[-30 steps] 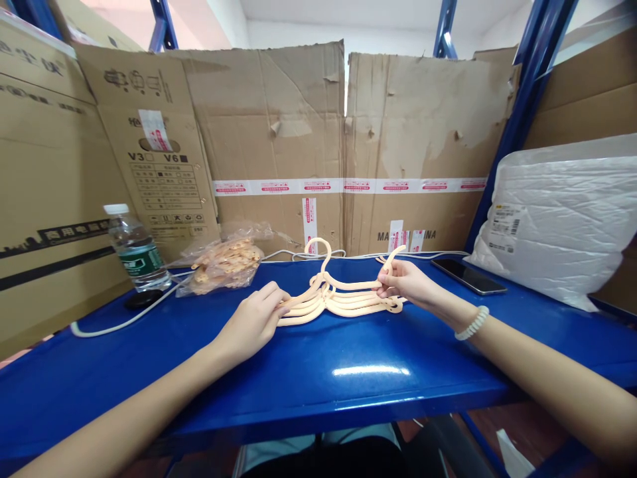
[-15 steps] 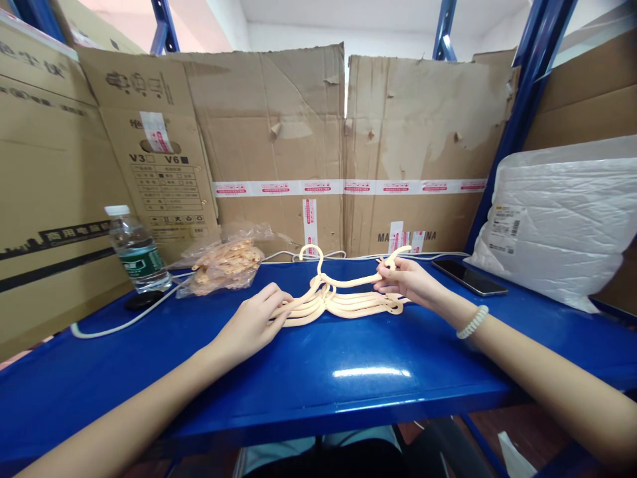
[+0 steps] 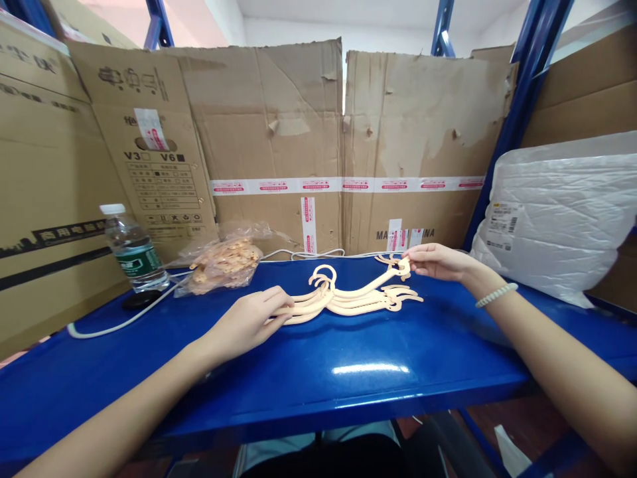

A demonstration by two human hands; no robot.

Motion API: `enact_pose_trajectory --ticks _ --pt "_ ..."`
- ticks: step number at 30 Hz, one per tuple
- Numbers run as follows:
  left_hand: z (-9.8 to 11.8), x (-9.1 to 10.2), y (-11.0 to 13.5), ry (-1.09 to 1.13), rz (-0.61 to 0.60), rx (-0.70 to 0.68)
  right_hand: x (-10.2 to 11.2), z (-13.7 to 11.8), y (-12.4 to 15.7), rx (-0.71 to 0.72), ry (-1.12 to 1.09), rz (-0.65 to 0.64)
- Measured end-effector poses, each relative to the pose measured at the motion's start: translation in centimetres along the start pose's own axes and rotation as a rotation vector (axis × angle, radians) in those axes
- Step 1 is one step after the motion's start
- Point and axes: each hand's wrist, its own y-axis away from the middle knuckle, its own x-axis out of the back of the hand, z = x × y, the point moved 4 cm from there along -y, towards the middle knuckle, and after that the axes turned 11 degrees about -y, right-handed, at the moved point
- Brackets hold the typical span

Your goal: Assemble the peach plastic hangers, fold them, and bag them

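Several cream-coloured clothes hangers (image 3: 351, 309) lie stacked on the blue tabletop, their hooks bunched at the middle. My left hand (image 3: 253, 317) is closed around the left ends of the hangers. The fingers of my right hand (image 3: 435, 261) pinch the right end of the uppermost hanger (image 3: 368, 289), whose arm is lifted away from those beneath. Small curved prongs show at the right ends of the stack. My left fingers hide the left tips of the hangers.
A clear bag (image 3: 229, 262) of small peach-coloured pieces rests at the back left, beside a water bottle (image 3: 139, 259) and a white cable (image 3: 107, 332). A white wrapped package (image 3: 557, 219) stands on the right. Cardboard sheets (image 3: 269, 133) wall the back of the blue table (image 3: 323, 378).
My right hand has moved up and right along the top hanger to its end. The hanger's hook has tipped down toward the other hooks. My left hand stays on the left ends.
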Motion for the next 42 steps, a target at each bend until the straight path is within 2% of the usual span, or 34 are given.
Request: enact_pose_trajectory --ticks 6,8,11,19,27,35,39,42 --pt "-0.1 -0.2 0.2 -0.028 -0.088 -0.067 -0.7 0.9 0.0 -0.028 0.621 -0.238" --pt "-0.1 -0.4 0.2 -0.027 -0.119 -0.068 -1.2 1.3 -0.1 -0.026 0.761 -0.319" --pt "-0.1 -0.4 0.2 -0.024 -0.144 -0.049 -1.7 1.5 0.0 -0.008 0.887 -0.372" --pt "0.0 -0.4 0.4 -0.033 -0.157 -0.035 -2.9 1.4 0.8 -0.024 1.010 -0.429" --pt "0.1 -0.8 0.3 -0.087 -0.130 -0.022 -3.0 1.7 0.8 -0.019 1.106 -0.366" --pt "-0.2 -1.3 0.2 -0.209 -0.111 0.053 -3.7 1.5 1.2 0.001 1.203 -0.278" --pt "0.2 -1.2 0.2 -0.221 -0.077 0.065 -5.0 0.9 1.7 0.150 1.249 -0.305" --pt "0.4 -1.3 0.2 -0.239 -0.060 0.073 -7.6 1.1 2.1 0.341 1.159 -0.269"
